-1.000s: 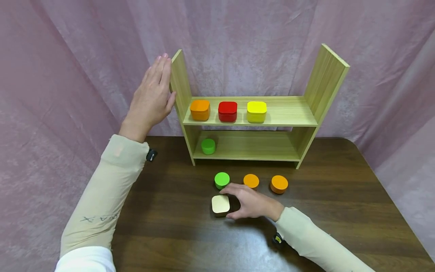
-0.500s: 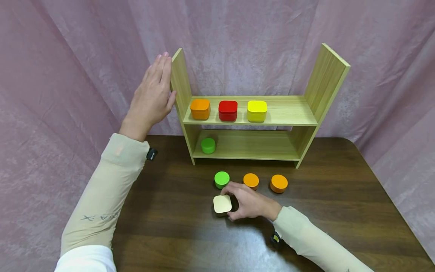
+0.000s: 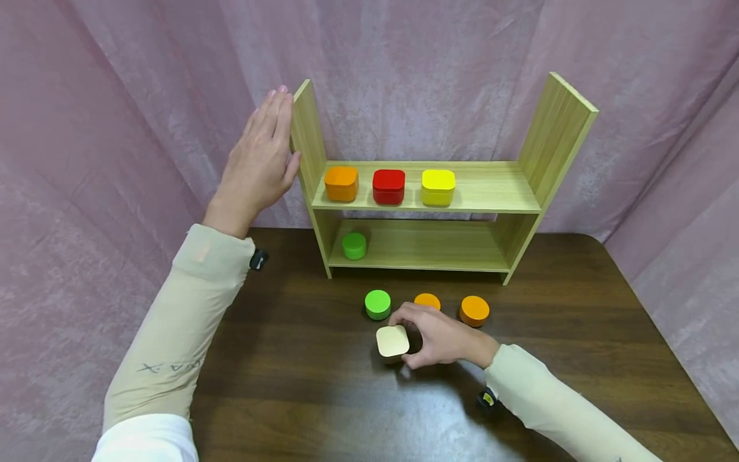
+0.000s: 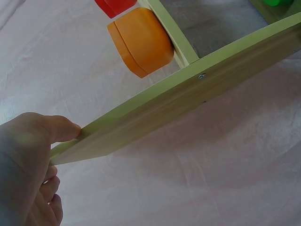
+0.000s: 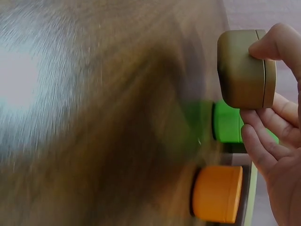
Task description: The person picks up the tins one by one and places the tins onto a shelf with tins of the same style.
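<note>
My right hand pinches a small cream square box with rounded corners, thumb on the near side and fingers on the far side. In the right wrist view the box looks tan in shadow, with a lid seam, and appears held above the tabletop. My left hand lies with straight fingers along the left side panel of a pale wooden two-tier shelf. The left wrist view has its thumb touching the panel's front edge. Nearest my right hand stand a green round box and a partly hidden orange round box.
A second orange round box stands farther right on the brown table. Orange, red and yellow square boxes line the upper shelf; a green round box sits on the lower one. A pink curtain hangs behind.
My right hand has closed on the cream box, which has moved rightward and slightly toward the shelf, seemingly lifted. My left hand keeps its place at the side panel.
</note>
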The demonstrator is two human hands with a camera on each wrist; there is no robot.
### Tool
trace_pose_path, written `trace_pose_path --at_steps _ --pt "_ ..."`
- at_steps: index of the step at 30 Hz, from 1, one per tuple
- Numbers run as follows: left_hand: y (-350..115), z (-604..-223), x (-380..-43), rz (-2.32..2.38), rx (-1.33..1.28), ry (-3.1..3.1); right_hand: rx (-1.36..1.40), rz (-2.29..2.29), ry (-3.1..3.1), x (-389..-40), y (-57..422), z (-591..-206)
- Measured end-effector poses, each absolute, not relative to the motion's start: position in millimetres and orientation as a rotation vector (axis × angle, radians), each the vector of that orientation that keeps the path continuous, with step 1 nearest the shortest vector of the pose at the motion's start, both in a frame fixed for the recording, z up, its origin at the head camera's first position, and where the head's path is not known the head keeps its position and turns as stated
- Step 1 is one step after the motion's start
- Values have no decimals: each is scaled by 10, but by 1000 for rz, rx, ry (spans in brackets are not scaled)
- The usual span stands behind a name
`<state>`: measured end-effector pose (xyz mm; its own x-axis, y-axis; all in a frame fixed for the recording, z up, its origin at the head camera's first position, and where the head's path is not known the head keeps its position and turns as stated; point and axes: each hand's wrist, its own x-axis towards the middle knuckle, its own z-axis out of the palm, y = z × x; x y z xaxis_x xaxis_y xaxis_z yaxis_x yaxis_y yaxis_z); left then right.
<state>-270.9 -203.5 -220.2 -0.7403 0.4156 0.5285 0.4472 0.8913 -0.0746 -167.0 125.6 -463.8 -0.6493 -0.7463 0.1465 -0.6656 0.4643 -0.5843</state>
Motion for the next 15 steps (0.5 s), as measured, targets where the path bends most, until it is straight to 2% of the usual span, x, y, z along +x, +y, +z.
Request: trace_pose_path --at_steps 15 --pt "-2017 -2192 -2700 -71 -606 -2519 -1295 -945 2622 -1770 1774 -4264"
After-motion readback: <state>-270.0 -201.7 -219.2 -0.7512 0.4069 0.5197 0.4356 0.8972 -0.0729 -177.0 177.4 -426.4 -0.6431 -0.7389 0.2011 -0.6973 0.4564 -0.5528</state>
